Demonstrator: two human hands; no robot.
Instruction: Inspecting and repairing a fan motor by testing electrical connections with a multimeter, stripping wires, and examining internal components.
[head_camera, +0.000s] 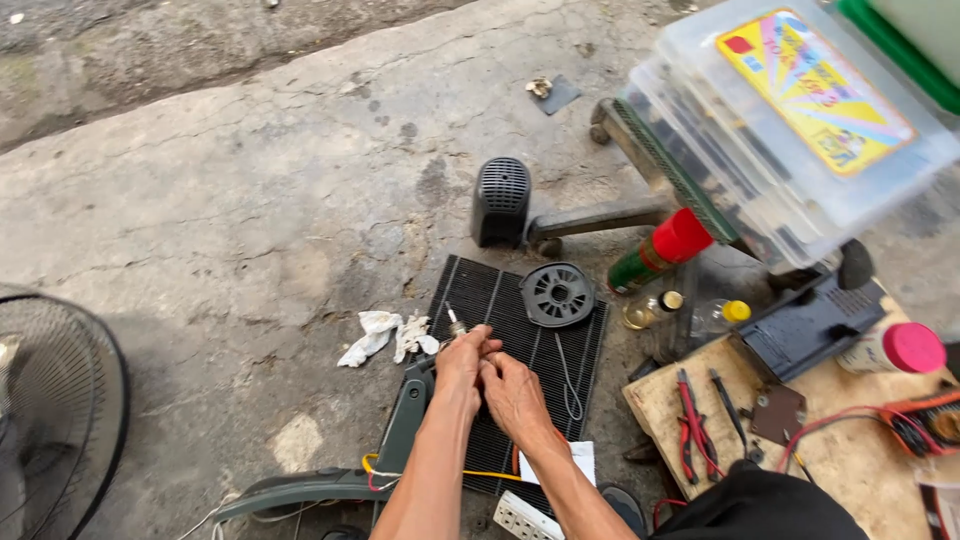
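Concrete, grey and cracked, lies under everything in the head view; the left hand (462, 362) and the right hand (512, 392) meet over a black ribbed grille (530, 345) laid flat on the ground; the left hand is closed around a small metal shaft part (455, 322), whose thin tip pokes out up and to the left of its knuckles; the right hand presses against the left from the side, fingers curled narrow at the same part, though whether it grips anything of its own cannot be told; just beyond the right hand, on the far end of the grille, rests a round black slotted disc (558, 294); farther off past both hands stands a black vented motor cover (501, 201); to the left of the left hand, near but apart, lies a crumpled white rag (380, 335); below the left wrist a dark green fan stand (400, 440) runs along the ground with yellow and red wires (480, 474) crossing under the forearms; at the far left edge sits a round fan guard (60, 400); to the right of the right hand a wooden board (660, 400) carries red-handled pliers (692, 415); beyond it lie a green spray can with a red cap (658, 250) and a bottle with a pink cap (895, 348); a clear plastic box (800, 130) sits above, far right.
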